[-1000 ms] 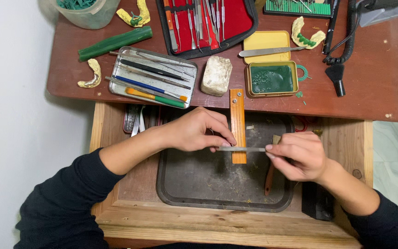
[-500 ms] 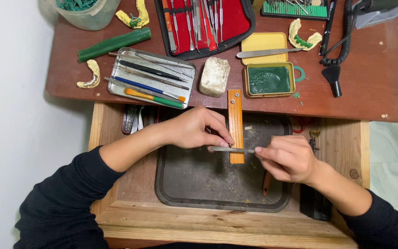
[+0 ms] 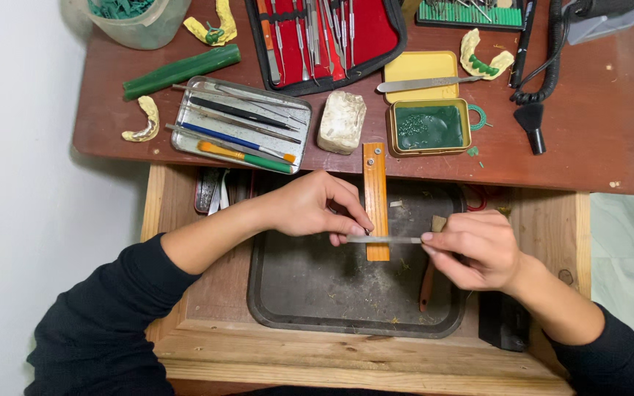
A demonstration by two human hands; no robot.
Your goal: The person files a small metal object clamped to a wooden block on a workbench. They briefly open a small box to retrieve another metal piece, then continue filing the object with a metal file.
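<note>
Dark tray [image 3: 310, 293] at frame centre; thin metal strip [image 3: 384, 240] is pinched endwise by left hand [image 3: 310, 209] and right hand [image 3: 475, 249], both closed on it, across orange bench peg [image 3: 375, 202]. Judged light, stiff, slippery; best gripped at ends.

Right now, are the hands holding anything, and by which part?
Both hold one thin metal blade by its ends: left hand pinches the left end, right hand the right end, across the orange wooden peg.

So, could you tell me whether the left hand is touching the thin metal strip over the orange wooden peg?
Touching. The head view shows the left hand pinching one end of the metal strip between its fingertips.
</note>
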